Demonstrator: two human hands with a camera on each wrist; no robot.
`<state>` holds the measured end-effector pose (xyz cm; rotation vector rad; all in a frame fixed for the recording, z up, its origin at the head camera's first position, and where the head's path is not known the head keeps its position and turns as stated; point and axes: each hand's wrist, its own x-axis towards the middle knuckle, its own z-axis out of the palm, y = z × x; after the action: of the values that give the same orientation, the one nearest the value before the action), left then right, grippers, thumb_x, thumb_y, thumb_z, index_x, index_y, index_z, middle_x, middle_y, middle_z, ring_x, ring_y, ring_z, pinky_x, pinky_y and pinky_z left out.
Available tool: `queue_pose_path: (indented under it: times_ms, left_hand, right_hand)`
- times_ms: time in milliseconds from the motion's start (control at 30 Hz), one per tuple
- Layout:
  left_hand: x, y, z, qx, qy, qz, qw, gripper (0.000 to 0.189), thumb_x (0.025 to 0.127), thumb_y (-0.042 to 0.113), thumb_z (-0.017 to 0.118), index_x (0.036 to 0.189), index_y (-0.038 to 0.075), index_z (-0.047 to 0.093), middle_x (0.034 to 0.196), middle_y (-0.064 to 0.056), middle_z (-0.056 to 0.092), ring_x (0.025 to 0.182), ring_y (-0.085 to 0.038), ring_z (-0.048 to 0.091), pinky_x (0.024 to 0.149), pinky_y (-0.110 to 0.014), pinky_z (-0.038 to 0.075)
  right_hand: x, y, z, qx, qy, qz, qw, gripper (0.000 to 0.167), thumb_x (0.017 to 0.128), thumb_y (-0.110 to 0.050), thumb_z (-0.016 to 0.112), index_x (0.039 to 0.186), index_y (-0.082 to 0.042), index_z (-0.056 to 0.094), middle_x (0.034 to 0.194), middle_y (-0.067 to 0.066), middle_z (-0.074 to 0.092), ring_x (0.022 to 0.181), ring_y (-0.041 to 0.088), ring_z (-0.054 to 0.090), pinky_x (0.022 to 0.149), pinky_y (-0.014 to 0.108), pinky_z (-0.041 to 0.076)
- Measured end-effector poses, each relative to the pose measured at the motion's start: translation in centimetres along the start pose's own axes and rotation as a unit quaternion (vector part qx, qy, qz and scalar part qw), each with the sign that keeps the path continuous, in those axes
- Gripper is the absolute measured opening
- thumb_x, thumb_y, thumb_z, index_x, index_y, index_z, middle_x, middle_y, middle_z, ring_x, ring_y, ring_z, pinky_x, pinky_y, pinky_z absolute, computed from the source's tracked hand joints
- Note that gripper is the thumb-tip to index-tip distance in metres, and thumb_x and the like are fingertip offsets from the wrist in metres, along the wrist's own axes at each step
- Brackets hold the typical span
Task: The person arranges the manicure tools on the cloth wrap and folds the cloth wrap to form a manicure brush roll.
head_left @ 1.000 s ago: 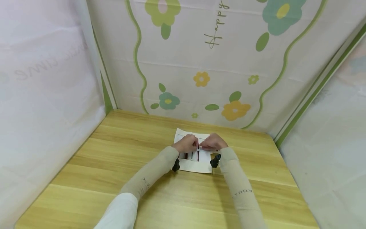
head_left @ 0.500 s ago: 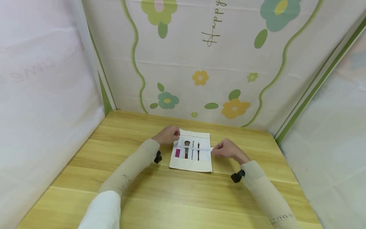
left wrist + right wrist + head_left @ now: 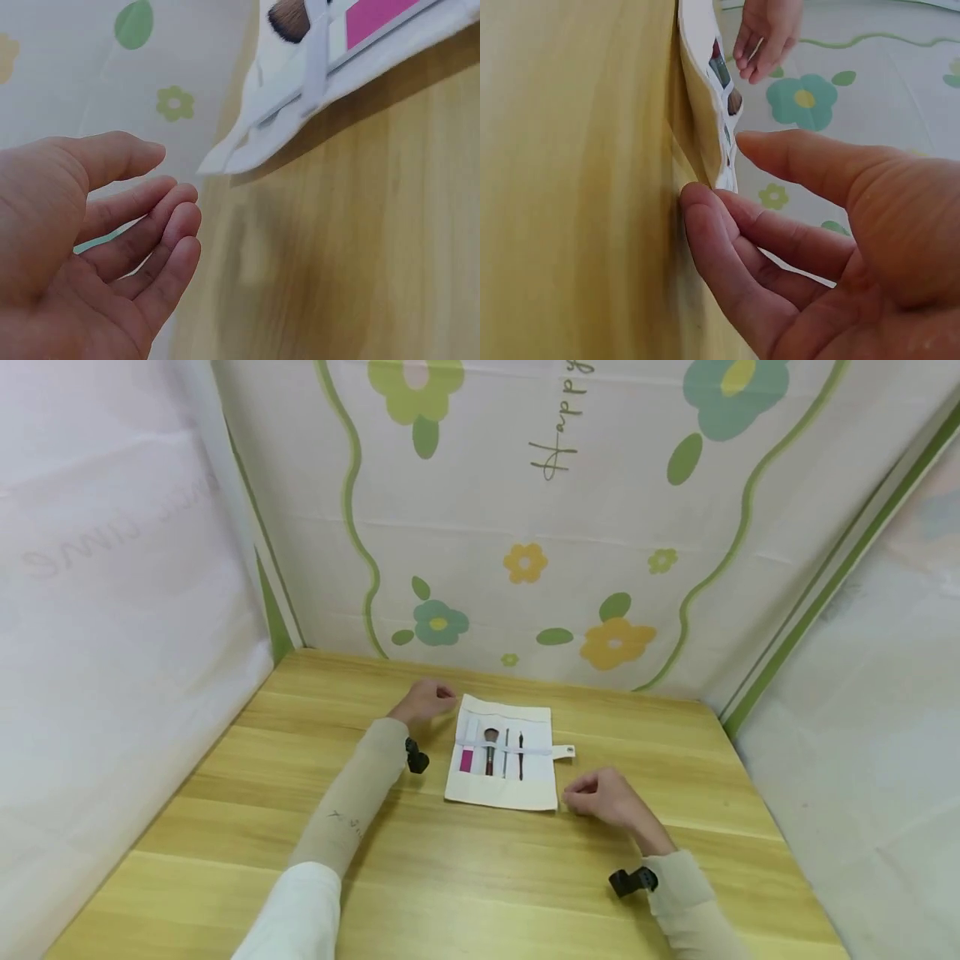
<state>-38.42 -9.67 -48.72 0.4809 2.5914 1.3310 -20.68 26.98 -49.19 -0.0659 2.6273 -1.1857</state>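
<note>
A cream fabric brush roll (image 3: pixel 502 792) lies unrolled on the wooden table. Under its white elastic band (image 3: pixel 534 751) sit a flat magenta-and-white piece (image 3: pixel 467 761), a makeup brush (image 3: pixel 491 736) with dark bristles, a slim silvery stick (image 3: pixel 506 764) and a slim dark-red stick (image 3: pixel 521 763). A tab with a snap (image 3: pixel 564 752) sticks out on the right side. My left hand (image 3: pixel 426 702) hovers by the far left corner, fingers loosely bent and empty. Close to the near right corner is my right hand (image 3: pixel 606 796), thumb apart from the fingers; whether a fingertip touches the fabric I cannot tell.
A flower-printed white cloth wall (image 3: pixel 480 527) rises behind the table's back edge. Plain-looking cloth walls stand on the left (image 3: pixel 127 635) and right (image 3: pixel 862 710). Wooden table surface (image 3: pixel 480 877) extends in front of the roll.
Both hands were over the roll's middle, then parted to its sides. The right hand let go of the snap tab and moved toward the near corner; the left drew slightly away.
</note>
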Motion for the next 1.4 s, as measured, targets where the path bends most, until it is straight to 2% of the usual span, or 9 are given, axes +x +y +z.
queue_pose_path:
  times_ms: [133, 233, 367, 533, 700, 933, 1100, 1300, 1400]
  left_hand:
    - [0.9, -0.1, 1.0, 0.004, 0.027, -0.008, 0.9996, 0.016, 0.101, 0.013, 0.064, 0.099, 0.002, 0.075, 0.098, -0.008, 0.071, 0.093, -0.021, 0.064, 0.086, -0.035, 0.056]
    - [1.5, -0.1, 1.8, 0.018, 0.042, -0.014, 0.9989, 0.031, 0.101, 0.01, 0.063, 0.071, 0.005, 0.058, 0.069, 0.0, 0.051, 0.069, -0.015, 0.048, 0.069, -0.029, 0.044]
    - [1.8, 0.0, 2.5, 0.028, 0.06, -0.025, 0.9975, 0.044, 0.1, 0.009, 0.064, 0.061, 0.011, 0.044, 0.058, 0.002, 0.037, 0.061, -0.016, 0.037, 0.063, -0.03, 0.037]
    - [1.4, 0.1, 3.0, 0.021, 0.093, -0.047, 0.9944, 0.019, 0.101, 0.012, 0.066, 0.085, 0.003, 0.073, 0.085, -0.008, 0.069, 0.081, -0.02, 0.059, 0.078, -0.034, 0.052]
    - [1.1, -0.1, 2.8, 0.012, 0.094, -0.061, 0.9936, 0.024, 0.102, 0.015, 0.066, 0.117, -0.002, 0.075, 0.119, -0.019, 0.074, 0.107, -0.03, 0.068, 0.096, -0.044, 0.057]
    - [0.1, -0.5, 1.7, 0.01, 0.065, -0.065, 0.9957, 0.025, 0.102, 0.018, 0.066, 0.118, 0.0, 0.074, 0.121, -0.017, 0.072, 0.107, -0.028, 0.066, 0.093, -0.04, 0.057]
    - [-1.3, -0.4, 0.5, -0.009, 0.037, -0.059, 0.9976, 0.019, 0.101, 0.018, 0.068, 0.109, 0.002, 0.072, 0.115, -0.014, 0.07, 0.095, -0.022, 0.061, 0.083, -0.033, 0.053]
    - [-3.8, -0.4, -0.3, -0.024, -0.008, -0.049, 0.9985, 0.017, 0.102, 0.017, 0.066, 0.105, 0.001, 0.07, 0.104, -0.011, 0.067, 0.08, -0.017, 0.054, 0.07, -0.029, 0.047]
    - [-5.1, -0.3, -0.3, -0.049, -0.029, -0.057, 0.9967, 0.018, 0.101, 0.017, 0.066, 0.103, -0.001, 0.071, 0.104, -0.015, 0.069, 0.084, -0.021, 0.059, 0.072, -0.032, 0.049]
  right_hand:
    - [0.1, -0.4, 0.6, 0.01, 0.002, -0.003, 0.9999, 0.017, 0.096, -0.027, 0.079, 0.101, -0.012, 0.083, 0.095, 0.004, 0.077, 0.081, 0.018, 0.067, 0.072, 0.033, 0.057]
    - [0.2, -0.7, 0.8, 0.013, 0.0, 0.001, 0.9999, 0.015, 0.096, -0.027, 0.079, 0.099, -0.013, 0.083, 0.094, 0.003, 0.077, 0.081, 0.018, 0.069, 0.073, 0.033, 0.058]
    - [0.2, -1.0, 1.3, 0.016, -0.016, 0.002, 0.9997, 0.018, 0.096, -0.026, 0.079, 0.099, -0.009, 0.083, 0.092, 0.005, 0.078, 0.08, 0.017, 0.072, 0.073, 0.032, 0.061]
    - [0.2, -1.2, 1.6, 0.026, -0.036, -0.005, 0.999, 0.019, 0.097, -0.024, 0.078, 0.098, -0.005, 0.082, 0.09, 0.008, 0.078, 0.079, 0.017, 0.073, 0.073, 0.032, 0.062]
    - [0.5, -1.2, 1.9, 0.039, -0.04, -0.007, 0.9984, 0.018, 0.097, -0.021, 0.078, 0.096, -0.003, 0.08, 0.089, 0.009, 0.078, 0.077, 0.016, 0.072, 0.072, 0.032, 0.062]
    - [1.0, -0.6, 1.6, 0.09, -0.039, 0.013, 0.995, 0.018, 0.097, -0.017, 0.077, 0.1, 0.001, 0.076, 0.095, 0.013, 0.078, 0.084, 0.018, 0.076, 0.077, 0.032, 0.064]
    - [1.1, -0.6, 0.5, 0.13, -0.016, 0.031, 0.9909, 0.023, 0.098, -0.012, 0.075, 0.111, 0.006, 0.071, 0.102, 0.019, 0.076, 0.089, 0.024, 0.077, 0.082, 0.037, 0.065]
    - [2.0, -0.8, -1.0, 0.081, 0.026, 0.005, 0.9964, 0.022, 0.099, -0.012, 0.071, 0.111, 0.006, 0.071, 0.102, 0.018, 0.075, 0.091, 0.027, 0.077, 0.083, 0.04, 0.065]
    - [2.7, -1.0, -2.1, 0.049, 0.043, -0.01, 0.9978, 0.021, 0.099, -0.013, 0.069, 0.109, 0.005, 0.073, 0.1, 0.016, 0.075, 0.092, 0.031, 0.076, 0.083, 0.043, 0.065]
